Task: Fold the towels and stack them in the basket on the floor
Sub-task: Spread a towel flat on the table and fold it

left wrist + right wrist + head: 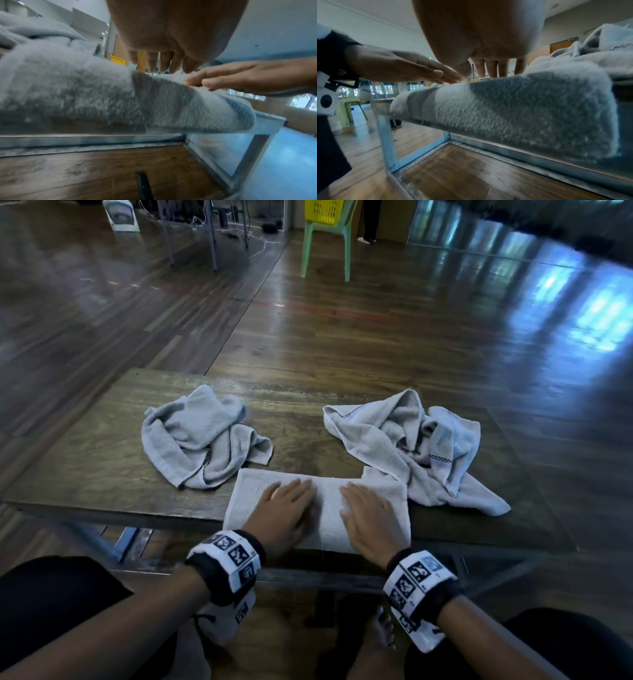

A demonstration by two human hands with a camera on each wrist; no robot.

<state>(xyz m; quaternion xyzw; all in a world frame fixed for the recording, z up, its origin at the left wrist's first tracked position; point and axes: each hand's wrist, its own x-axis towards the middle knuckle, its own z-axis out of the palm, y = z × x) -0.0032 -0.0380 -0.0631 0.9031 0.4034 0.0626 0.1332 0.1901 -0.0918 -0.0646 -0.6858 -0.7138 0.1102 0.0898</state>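
Centrally, the left hand (287, 510) and right hand (371, 520) lay flat, fingers extended, pressing the folded towel (325, 501) at the table (102, 460) near edge.

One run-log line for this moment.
left hand flat on folded towel | right hand flat on it | two crumpled towels unfolded

A large open hall or studio room rather than a home. Glossy wood-plank flooring (376, 337) spreads wide in all directions, marked with a red line (308, 309) like a court or activity floor. At 12 o'clock stands a green plastic chair (325, 251) carrying a yellow basket (323, 210); at 11 o'clock, metal legs and loose cables (239, 234). Nearest is a low wooden table (102, 457) on a metal frame.
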